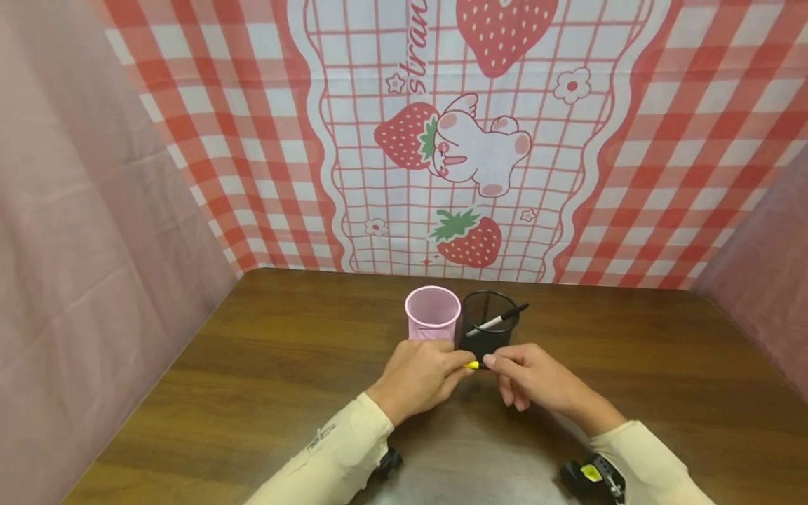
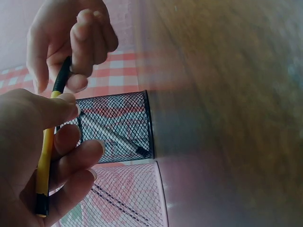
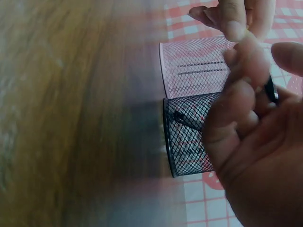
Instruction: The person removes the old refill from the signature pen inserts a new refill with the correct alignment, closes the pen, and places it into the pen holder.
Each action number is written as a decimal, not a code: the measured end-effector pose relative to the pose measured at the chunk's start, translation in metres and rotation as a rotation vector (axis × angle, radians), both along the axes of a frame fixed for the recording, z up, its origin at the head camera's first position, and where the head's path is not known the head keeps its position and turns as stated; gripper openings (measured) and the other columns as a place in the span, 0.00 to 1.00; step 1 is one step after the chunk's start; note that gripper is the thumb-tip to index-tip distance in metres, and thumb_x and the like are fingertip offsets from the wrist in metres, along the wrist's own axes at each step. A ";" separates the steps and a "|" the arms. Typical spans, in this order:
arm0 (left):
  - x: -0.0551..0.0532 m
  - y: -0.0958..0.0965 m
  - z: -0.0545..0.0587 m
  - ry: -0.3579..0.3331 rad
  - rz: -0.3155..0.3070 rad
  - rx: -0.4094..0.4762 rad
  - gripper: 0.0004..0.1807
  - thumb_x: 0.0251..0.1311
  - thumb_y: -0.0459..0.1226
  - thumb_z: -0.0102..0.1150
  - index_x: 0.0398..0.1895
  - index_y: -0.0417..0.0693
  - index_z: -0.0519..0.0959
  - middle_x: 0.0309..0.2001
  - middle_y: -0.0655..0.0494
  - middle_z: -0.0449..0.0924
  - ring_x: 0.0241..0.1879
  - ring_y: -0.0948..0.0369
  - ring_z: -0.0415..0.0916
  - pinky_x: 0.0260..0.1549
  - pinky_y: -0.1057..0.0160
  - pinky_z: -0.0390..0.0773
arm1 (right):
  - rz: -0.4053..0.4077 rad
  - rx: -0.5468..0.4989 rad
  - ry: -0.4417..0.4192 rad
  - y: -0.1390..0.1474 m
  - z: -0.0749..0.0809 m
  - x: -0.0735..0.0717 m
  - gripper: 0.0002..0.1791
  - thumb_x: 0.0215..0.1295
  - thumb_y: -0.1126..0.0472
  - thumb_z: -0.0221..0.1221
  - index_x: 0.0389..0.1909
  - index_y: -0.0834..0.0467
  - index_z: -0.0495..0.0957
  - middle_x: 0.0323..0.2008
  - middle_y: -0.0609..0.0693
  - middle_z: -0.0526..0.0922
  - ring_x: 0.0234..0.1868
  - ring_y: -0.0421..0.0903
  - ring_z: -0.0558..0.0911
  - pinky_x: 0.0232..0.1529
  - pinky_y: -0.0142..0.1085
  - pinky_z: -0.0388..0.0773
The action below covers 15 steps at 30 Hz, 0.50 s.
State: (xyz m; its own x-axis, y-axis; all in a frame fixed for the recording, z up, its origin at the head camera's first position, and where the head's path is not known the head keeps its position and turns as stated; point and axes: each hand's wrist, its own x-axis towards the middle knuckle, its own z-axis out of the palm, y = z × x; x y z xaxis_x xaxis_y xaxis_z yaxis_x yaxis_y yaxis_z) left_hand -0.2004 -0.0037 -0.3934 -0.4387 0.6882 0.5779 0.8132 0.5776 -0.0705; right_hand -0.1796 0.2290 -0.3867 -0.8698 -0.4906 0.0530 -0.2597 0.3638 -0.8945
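The left hand (image 1: 419, 373) gripped a yellow pen with black ends (image 2: 44, 163), held above the wooden worktop (image 1: 284, 351), roughly midway between its left and right edges. The right hand (image 1: 546, 382), fingers bent, was at the pen's 1 black end facing it; whether it pinched that end could not be told. Just beyond the hands, 2 mesh cups stood side by side towards the worktop's far edge: a pink mesh cup (image 1: 432, 334) and, to its right, a black mesh cup (image 1: 489, 344) with 1 black-and-white marker (image 1: 489, 325) leaning inside.
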 end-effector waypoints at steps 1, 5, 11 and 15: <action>0.000 0.000 0.000 0.003 -0.005 -0.005 0.08 0.64 0.49 0.65 0.42 0.63 0.87 0.26 0.68 0.79 0.25 0.69 0.78 0.18 0.65 0.71 | 0.025 0.005 -0.021 0.001 -0.001 0.000 0.23 0.80 0.54 0.47 0.33 0.68 0.80 0.15 0.53 0.78 0.11 0.40 0.74 0.13 0.36 0.72; 0.002 0.001 -0.001 0.007 -0.017 -0.017 0.07 0.63 0.49 0.66 0.41 0.64 0.87 0.25 0.68 0.77 0.22 0.69 0.76 0.18 0.66 0.70 | 0.114 -0.024 -0.099 0.005 -0.004 -0.002 0.27 0.82 0.54 0.40 0.41 0.72 0.81 0.15 0.57 0.78 0.11 0.39 0.73 0.12 0.34 0.70; 0.002 0.002 -0.001 0.008 -0.015 -0.010 0.07 0.62 0.48 0.68 0.41 0.64 0.87 0.25 0.67 0.77 0.23 0.68 0.77 0.19 0.64 0.72 | 0.190 -0.079 -0.096 0.008 -0.009 -0.006 0.24 0.82 0.58 0.41 0.38 0.72 0.78 0.14 0.64 0.75 0.11 0.36 0.70 0.10 0.33 0.66; 0.002 0.003 -0.002 0.024 -0.016 -0.006 0.05 0.62 0.48 0.68 0.37 0.62 0.87 0.25 0.67 0.78 0.23 0.67 0.78 0.18 0.64 0.72 | 0.183 -0.077 -0.065 0.007 -0.011 -0.006 0.21 0.81 0.59 0.44 0.35 0.72 0.76 0.14 0.62 0.75 0.11 0.36 0.70 0.09 0.33 0.64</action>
